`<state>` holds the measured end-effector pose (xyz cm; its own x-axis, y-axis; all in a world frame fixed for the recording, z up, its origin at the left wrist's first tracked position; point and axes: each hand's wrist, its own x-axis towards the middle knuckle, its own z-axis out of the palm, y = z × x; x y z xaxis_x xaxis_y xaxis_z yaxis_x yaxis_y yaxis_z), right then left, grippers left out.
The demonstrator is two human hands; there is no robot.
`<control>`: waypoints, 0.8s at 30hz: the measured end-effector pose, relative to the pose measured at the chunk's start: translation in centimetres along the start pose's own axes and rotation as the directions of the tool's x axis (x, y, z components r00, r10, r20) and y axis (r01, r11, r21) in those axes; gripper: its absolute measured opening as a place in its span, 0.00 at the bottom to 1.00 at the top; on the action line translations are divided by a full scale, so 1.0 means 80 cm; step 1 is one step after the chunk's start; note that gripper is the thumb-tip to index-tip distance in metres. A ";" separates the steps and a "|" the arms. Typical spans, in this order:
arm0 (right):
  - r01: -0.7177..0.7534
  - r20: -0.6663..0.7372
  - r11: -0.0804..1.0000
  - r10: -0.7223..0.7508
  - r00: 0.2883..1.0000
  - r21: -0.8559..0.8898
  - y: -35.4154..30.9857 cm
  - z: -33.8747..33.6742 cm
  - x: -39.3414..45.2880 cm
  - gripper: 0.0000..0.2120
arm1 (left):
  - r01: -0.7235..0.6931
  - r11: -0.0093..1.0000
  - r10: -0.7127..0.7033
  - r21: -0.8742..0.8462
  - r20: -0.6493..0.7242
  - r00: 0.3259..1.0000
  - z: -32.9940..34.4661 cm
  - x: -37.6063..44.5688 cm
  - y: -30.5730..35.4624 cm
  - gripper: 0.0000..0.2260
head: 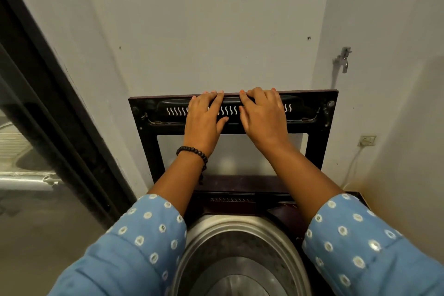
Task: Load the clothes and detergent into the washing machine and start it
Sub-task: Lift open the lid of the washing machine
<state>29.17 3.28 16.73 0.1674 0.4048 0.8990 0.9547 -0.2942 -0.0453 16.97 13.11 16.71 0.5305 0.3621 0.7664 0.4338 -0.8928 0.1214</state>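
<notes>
Against the wall, the washing machine's lid [149, 142] is standing raised, no readable writing showing, only white wavy marks. Left hand [204, 118] and right hand [263, 119] are lying flat side by side on its top edge, fingers curling over, grip loose. Below them the steel drum [242, 247] is sitting open; contents unclear.

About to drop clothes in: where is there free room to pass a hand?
Free: the drum mouth between the two sleeves, below the raised lid. Crowded: the lid's top edge, where left hand and right hand rest.
</notes>
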 end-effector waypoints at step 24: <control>-0.082 0.142 0.996 0.084 0.986 -0.019 0.030 0.065 0.010 0.16 | 0.049 0.998 -0.045 -0.034 0.118 0.992 0.055 0.033 -0.018 0.27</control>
<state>32.87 7.39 15.06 0.2799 0.4975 0.8211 0.9330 -0.3425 -0.1105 20.95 16.52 15.75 0.5925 0.4310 0.6806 0.4348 -0.8823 0.1803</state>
